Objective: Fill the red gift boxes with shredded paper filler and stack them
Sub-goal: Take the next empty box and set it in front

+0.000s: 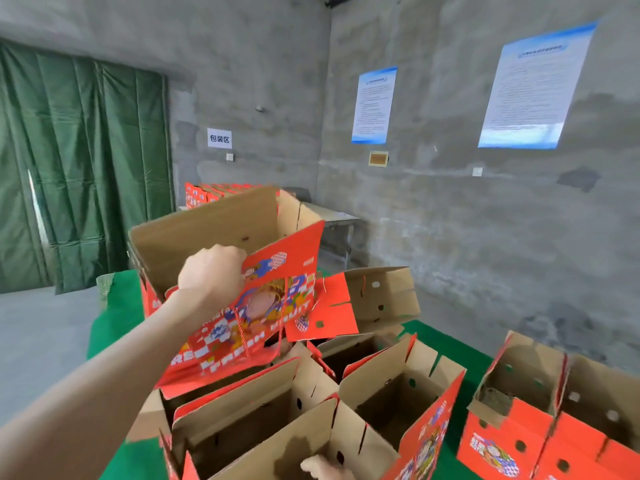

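My left hand (211,275) grips the near top edge of an open red gift box (263,299), which is raised and tilted above the other boxes. The box's brown cardboard inside faces up, and a red cord handle hangs on its printed front. Below it stand several open red gift boxes (391,393) on the green table (446,344); their insides look bare. Only part of my right hand (322,467) shows at the bottom edge, at the rim of the nearest box; its fingers are hidden. No shredded paper is in view.
Another open red box (540,420) stands at the right on the table. A row of flat red boxes (214,192) lies on a far table by the wall. A green curtain (79,161) hangs at the left. Grey concrete floor lies left of the table.
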